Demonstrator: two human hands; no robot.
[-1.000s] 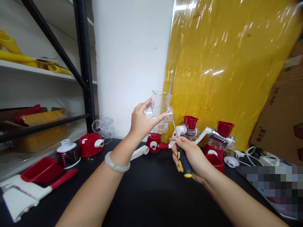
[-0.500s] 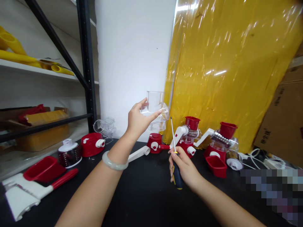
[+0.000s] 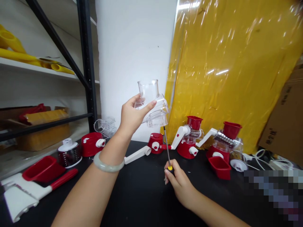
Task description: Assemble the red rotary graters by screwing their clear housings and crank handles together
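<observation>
My left hand (image 3: pixel 134 115) grips a clear plastic grater housing (image 3: pixel 150 91), raised above the table with its square chute pointing up and slightly tilted. In my right hand (image 3: pixel 180 183) is a screwdriver (image 3: pixel 167 148), its dark and yellow handle mostly hidden by the fingers. The shaft points upward, and its tip appears at or just below the housing's lower edge; I cannot tell whether they touch. Beyond the hands stands a small red base (image 3: pixel 155 140) with a white knob. A white crank handle (image 3: pixel 138 154) lies partly behind my left wrist.
Two assembled red-and-clear drum graters (image 3: pixel 189 145) (image 3: pixel 219 148) stand at the right. To the left are a red base (image 3: pixel 91 146), a metal grating drum (image 3: pixel 68 154), a red hopper (image 3: pixel 44 168) and a white part with a red handle (image 3: pixel 30 192). A black-framed shelf (image 3: pixel 86 63) borders the left.
The clear housing has moved up and left in my left hand, tilting a little. My right hand has lowered, and the screwdriver's tip now lies by the housing's underside instead of beside it.
</observation>
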